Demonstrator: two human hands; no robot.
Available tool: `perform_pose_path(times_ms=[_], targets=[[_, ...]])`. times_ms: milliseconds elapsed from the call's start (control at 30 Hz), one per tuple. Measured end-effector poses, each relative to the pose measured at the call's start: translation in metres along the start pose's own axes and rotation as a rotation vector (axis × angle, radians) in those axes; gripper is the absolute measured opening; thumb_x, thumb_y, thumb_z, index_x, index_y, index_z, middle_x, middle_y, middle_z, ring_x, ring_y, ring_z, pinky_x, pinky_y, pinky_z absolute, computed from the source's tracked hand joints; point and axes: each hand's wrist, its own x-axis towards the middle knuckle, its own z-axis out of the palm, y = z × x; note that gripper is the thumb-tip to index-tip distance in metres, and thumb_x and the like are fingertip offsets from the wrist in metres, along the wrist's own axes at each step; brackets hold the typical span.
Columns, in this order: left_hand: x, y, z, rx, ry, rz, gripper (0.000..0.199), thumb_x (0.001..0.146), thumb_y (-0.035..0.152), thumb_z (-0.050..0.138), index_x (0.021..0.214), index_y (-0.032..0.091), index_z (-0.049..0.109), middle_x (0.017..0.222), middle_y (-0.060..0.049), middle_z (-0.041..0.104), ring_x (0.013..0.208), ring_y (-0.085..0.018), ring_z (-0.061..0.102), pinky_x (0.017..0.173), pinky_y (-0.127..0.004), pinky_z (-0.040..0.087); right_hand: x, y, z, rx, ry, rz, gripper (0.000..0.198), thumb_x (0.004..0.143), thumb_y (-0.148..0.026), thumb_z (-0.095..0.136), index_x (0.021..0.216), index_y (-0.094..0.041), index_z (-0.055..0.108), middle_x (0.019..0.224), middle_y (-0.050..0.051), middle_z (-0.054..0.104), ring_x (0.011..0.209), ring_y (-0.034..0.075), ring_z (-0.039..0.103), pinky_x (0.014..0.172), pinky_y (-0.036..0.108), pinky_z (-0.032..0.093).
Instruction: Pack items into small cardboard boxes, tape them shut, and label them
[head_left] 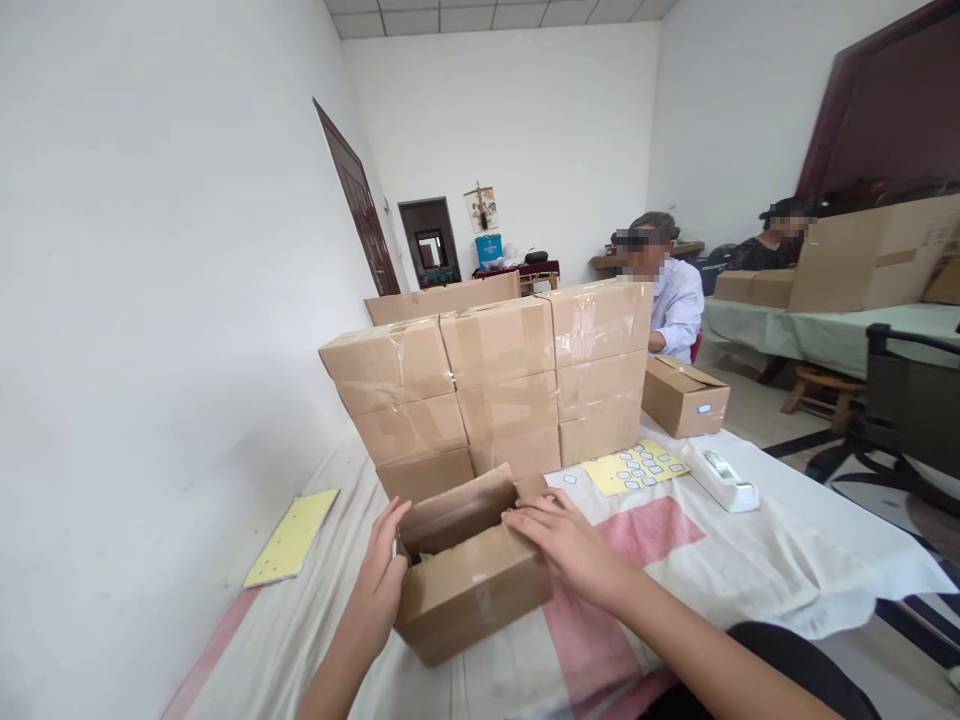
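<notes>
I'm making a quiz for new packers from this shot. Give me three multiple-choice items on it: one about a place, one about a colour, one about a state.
1. Where does the sticker sheet with labels lie?
A. right of the box stack
B. on top of the stack
C. inside the open box

2. What colour is that sheet?
A. blue
B. yellow
C. green

3. How is the small box between the hands?
A. taped shut
B. crushed flat
C. open on top

Answers: 1 A, it lies on the cloth right of the stacked boxes. 2 B, its backing is yellow. 3 C, flaps stand up while the left hand and right hand touch it.
</notes>
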Motion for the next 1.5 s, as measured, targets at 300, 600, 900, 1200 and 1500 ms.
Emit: perform_pose_path(times_ms=[300, 600, 900, 1200, 1500], targets=[[0.001, 0.005, 0.002, -0.056, -0.002, -0.035, 0.057, 0.090, 0.028, 0.038, 0.146, 0.026, 0.044, 0.164, -0.007, 0.031, 0.156, -0.026, 0.024, 0.131, -0.054, 0.015, -0.004, -0.007, -0.003, 0.187, 0.038, 0.063, 0.049, 0.095, -0.017, 0.050, 0.143, -0.026, 0.051, 0.128, 0.010, 0.061, 0.123, 0.027, 0.050, 0.110, 0.053, 0.037], [0.001, 0.017, 0.008, -0.503, 0.092, -0.208, 0.063, 0.085, 0.046, 0.054, 0.145, 0.027, 0.047, 0.161, -0.006, 0.042, 0.152, -0.033, 0.035, 0.126, -0.049, 0.031, -0.006, -0.013, -0.011, 0.247, 0.177, -0.242, 0.049, 0.086, 0.000, 0.049, 0.124, -0.029, 0.059, 0.105, 0.004, 0.064, 0.110, 0.022, 0.051, 0.095, 0.040, 0.047], [-0.003, 0.012, 0.011, -0.530, -0.012, -0.237, 0.072, 0.096, 0.070, 0.036, 0.160, 0.039, 0.024, 0.172, 0.004, 0.020, 0.160, -0.026, 0.015, 0.132, -0.050, 0.011, -0.006, -0.006, 0.003, 0.245, 0.510, 0.139, 0.041, 0.087, -0.019, 0.062, 0.126, -0.025, 0.052, 0.129, 0.012, 0.051, 0.124, 0.029, 0.051, 0.104, 0.049, 0.047], [-0.001, 0.005, 0.020, -0.430, -0.053, -0.190, 0.084, 0.092, 0.075, 0.042, 0.162, 0.035, 0.019, 0.174, 0.002, 0.011, 0.160, -0.027, 0.011, 0.132, -0.046, 0.009, -0.007, -0.016, 0.003, 0.581, 0.124, 0.151, 0.051, 0.089, -0.020, 0.061, 0.137, -0.028, 0.046, 0.129, 0.008, 0.061, 0.115, 0.023, 0.063, 0.101, 0.041, 0.053], [0.019, -0.026, 0.022, -0.320, -0.117, -0.088, 0.058, 0.068, 0.060, 0.081, 0.111, 0.022, 0.075, 0.138, -0.016, 0.063, 0.137, -0.041, 0.052, 0.117, -0.056, 0.041, -0.004, 0.003, 0.031, 0.472, 0.340, 0.342, 0.077, 0.086, -0.034, 0.070, 0.152, -0.027, 0.032, 0.159, 0.015, 0.033, 0.151, 0.031, 0.031, 0.124, 0.055, 0.031]])
